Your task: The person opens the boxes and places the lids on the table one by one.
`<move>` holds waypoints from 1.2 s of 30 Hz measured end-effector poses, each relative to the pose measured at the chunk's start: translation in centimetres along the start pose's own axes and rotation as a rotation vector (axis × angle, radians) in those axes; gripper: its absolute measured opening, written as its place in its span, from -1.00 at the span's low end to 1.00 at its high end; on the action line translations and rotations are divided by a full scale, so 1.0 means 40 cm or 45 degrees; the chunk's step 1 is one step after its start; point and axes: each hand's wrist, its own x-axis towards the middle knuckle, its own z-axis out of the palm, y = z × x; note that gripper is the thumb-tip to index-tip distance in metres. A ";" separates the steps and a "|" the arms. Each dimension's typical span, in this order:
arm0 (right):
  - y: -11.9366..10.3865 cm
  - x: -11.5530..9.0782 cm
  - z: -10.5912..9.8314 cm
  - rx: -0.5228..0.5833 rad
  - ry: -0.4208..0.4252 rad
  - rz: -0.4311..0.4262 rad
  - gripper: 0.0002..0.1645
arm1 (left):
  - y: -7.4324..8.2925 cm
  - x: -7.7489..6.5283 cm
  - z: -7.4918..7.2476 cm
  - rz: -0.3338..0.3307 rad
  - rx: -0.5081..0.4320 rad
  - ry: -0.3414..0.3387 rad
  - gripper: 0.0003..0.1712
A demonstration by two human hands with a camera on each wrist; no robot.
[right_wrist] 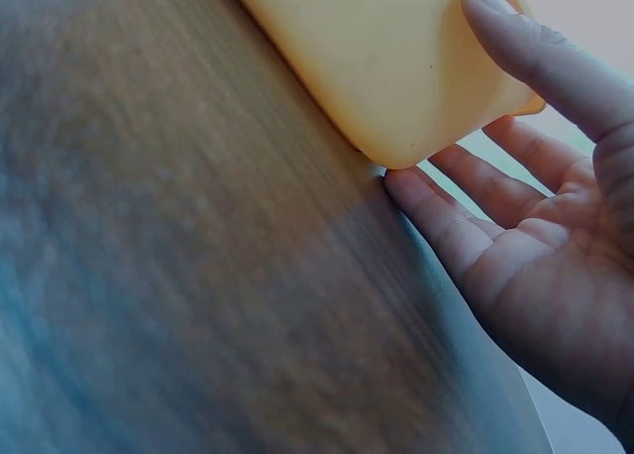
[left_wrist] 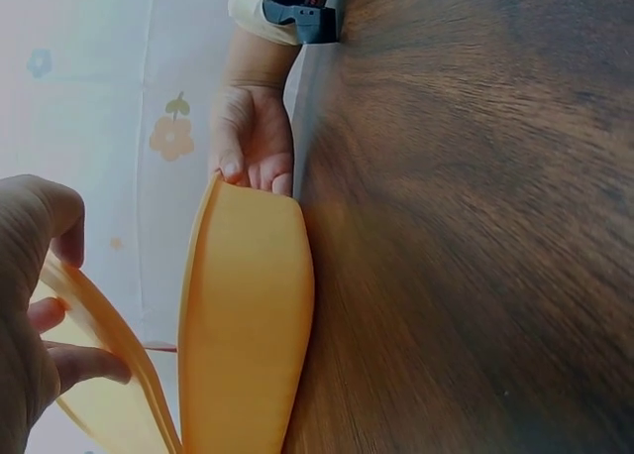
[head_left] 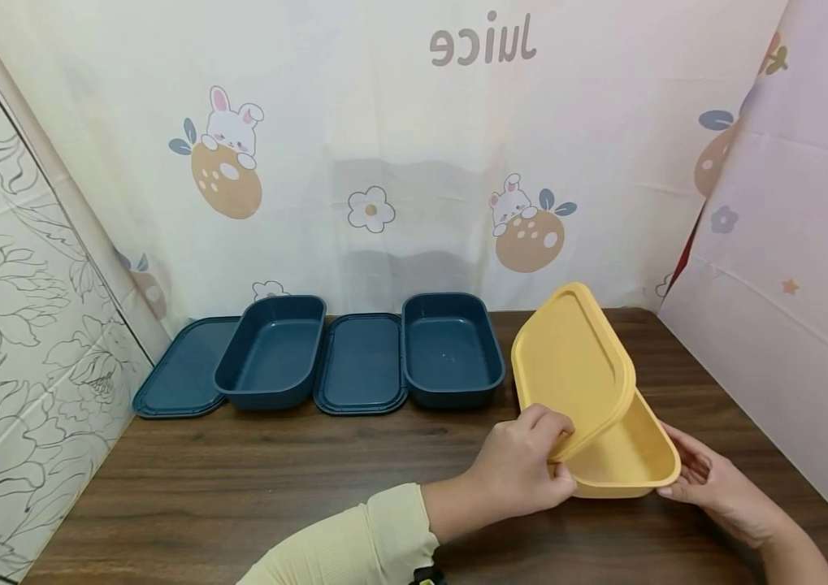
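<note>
A yellow lid (head_left: 567, 366) leans up at a slant over the left part of a yellow food container (head_left: 626, 455). My left hand (head_left: 519, 463) pinches the lid by its near edge; the left wrist view shows the fingers (left_wrist: 67, 238) bent over that edge and the thumb on the other side. At the container's near right corner, my right hand (head_left: 721, 491) holds it, thumb on the front wall and fingers along the right side. In the right wrist view the container's wall (right_wrist: 396, 87) sits between thumb and fingers, low at the table.
Left of the yellow set, a row along the back of the wooden table (head_left: 275, 487) holds a blue container (head_left: 450, 349), a blue lid (head_left: 362, 366), another blue container (head_left: 275, 349) and another blue lid (head_left: 190, 370). Printed curtains (head_left: 414, 122) close off the back and sides.
</note>
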 end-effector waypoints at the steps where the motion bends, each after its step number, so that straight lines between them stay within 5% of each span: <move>1: 0.000 0.000 0.000 0.001 0.000 -0.003 -0.03 | -0.001 -0.001 0.000 -0.004 -0.003 0.004 -0.50; 24: -0.001 0.001 0.002 0.038 -0.009 -0.007 -0.05 | -0.022 -0.017 -0.008 -0.049 -0.051 0.206 -0.51; 36: -0.003 -0.001 0.001 0.044 -0.025 -0.016 -0.03 | -0.034 -0.028 -0.015 -0.177 -0.218 0.261 -0.55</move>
